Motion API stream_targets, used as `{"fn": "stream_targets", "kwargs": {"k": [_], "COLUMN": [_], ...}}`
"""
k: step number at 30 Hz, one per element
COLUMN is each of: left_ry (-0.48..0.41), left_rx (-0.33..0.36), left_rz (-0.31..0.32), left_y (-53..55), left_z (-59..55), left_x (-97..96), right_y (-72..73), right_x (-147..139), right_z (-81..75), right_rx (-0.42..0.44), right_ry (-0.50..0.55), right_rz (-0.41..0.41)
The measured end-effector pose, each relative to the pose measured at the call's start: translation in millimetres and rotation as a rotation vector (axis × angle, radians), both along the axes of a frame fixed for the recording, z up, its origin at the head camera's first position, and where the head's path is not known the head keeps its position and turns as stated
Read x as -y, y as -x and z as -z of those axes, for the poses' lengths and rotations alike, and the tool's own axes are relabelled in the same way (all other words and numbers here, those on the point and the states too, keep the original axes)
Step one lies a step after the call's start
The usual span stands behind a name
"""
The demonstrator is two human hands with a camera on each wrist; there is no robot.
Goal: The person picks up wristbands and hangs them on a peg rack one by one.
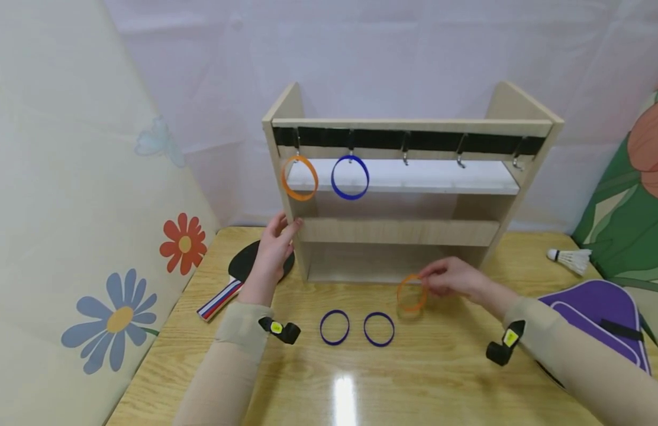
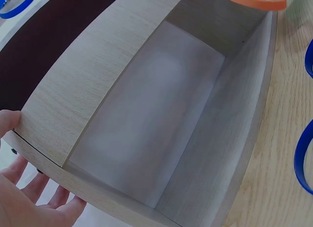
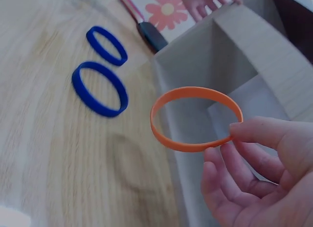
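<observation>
My right hand (image 1: 452,278) pinches an orange silicone wristband (image 3: 195,91) between thumb and fingers, holding it above the table in front of the shelf's lower compartment. With its thumb at the front edge and fingers along the outer face, my left hand (image 1: 276,248) grips the left side panel of a wooden shelf (image 1: 398,232). Another orange wristband (image 1: 284,182) hangs from the leftmost hook, and a blue wristband (image 1: 334,186) from the hook beside it. Two more blue wristbands, a left one (image 1: 322,332) and a right one (image 1: 367,334), lie on the table between my forearms.
Three hooks on the right of the black strip (image 1: 432,141), including the middle hook (image 1: 406,158), carry no band. A table tennis paddle (image 1: 244,260) lies left of the shelf. At the right are a shuttlecock (image 1: 571,259) and a purple bag (image 1: 600,307) beside my right forearm.
</observation>
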State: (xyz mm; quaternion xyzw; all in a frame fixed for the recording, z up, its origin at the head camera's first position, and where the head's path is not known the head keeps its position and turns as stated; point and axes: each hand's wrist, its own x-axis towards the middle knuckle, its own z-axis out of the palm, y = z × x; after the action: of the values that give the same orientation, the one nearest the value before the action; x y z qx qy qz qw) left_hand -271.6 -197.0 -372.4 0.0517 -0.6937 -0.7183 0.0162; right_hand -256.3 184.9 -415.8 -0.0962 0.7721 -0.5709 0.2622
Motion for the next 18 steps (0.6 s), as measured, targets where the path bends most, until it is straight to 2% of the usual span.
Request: {"fn": "stream_targets", "kwargs": {"k": [7, 18], "left_ry": [-0.006, -0.015], "left_rx": [-0.007, -0.021], "left_rz": [0.004, 0.002], "left_y": [0.5, 0.0], "left_z": [0.2, 0.4], "left_x": [0.0, -0.3], "right_y": [-1.8, -7.6], "right_x": [1.4, 6.5], "right_z": [-20.9, -55.0], "right_rx": [-0.022, -0.061], "right_ry": [0.023, 0.089], "right_rz": [-0.001, 0.040]}}
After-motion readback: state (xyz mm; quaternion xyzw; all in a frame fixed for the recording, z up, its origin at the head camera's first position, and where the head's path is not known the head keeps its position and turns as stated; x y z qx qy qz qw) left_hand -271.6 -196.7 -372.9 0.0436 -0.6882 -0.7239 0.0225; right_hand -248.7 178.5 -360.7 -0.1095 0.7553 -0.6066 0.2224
